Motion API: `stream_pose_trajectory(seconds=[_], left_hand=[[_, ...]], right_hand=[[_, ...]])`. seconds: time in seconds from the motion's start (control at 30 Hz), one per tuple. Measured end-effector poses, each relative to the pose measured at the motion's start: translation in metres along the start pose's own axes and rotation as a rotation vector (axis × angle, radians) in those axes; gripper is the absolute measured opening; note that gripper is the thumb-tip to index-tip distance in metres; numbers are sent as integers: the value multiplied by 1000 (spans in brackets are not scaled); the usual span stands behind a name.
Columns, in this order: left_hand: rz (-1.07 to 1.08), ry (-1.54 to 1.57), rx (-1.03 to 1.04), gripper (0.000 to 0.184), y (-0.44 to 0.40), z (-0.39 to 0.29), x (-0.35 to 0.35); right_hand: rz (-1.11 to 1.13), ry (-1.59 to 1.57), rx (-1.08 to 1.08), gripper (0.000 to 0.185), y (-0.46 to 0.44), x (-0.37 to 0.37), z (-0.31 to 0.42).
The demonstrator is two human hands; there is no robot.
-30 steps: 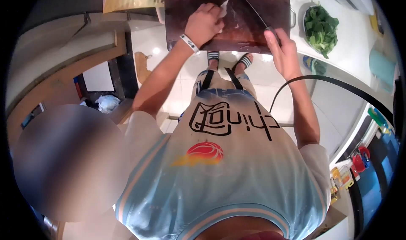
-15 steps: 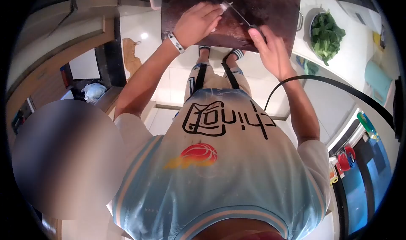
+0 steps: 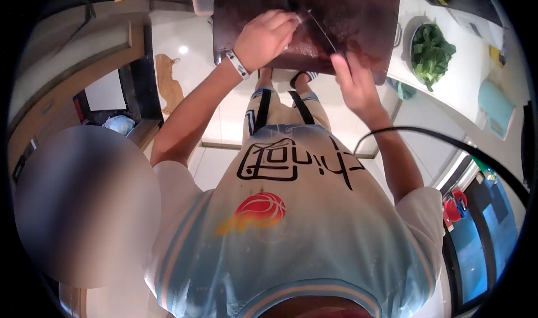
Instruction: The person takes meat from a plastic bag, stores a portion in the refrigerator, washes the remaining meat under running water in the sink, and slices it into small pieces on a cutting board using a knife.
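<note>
A round bowl heaped with dark green leaves (image 3: 432, 54) was set on a smooth white countertop (image 3: 462, 96). Near the bowl, to its lower right, a flat pale-teal piece with a pinkish edge (image 3: 497, 109) was placed. Well below the bowl, a small rounded red object (image 3: 451, 210) was seen. Far to the bowl's left, an irregular wood-brown piece (image 3: 168, 85) was shown against glossy white floor tiles (image 3: 190, 40), and farther left, a crumpled pale-blue bag (image 3: 119, 124).
</note>
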State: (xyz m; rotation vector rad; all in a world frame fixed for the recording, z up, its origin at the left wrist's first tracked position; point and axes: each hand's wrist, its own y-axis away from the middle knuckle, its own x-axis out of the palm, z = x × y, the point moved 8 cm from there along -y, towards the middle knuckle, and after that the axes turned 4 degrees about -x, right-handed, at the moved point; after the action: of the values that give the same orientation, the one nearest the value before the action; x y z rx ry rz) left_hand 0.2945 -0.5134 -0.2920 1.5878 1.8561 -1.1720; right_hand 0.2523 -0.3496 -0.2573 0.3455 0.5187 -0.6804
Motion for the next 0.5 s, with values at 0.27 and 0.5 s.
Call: stream_pose_trajectory(seconds=[0.27,0.5], left_hand=[[-3,-6,-2,20,1,-1,-7],[0,-40,41,20,-1,-8,-14]], right_hand=[[-47,-100,258,51,-11,12,-16],[-39,-77,266,54,-13,21,4]])
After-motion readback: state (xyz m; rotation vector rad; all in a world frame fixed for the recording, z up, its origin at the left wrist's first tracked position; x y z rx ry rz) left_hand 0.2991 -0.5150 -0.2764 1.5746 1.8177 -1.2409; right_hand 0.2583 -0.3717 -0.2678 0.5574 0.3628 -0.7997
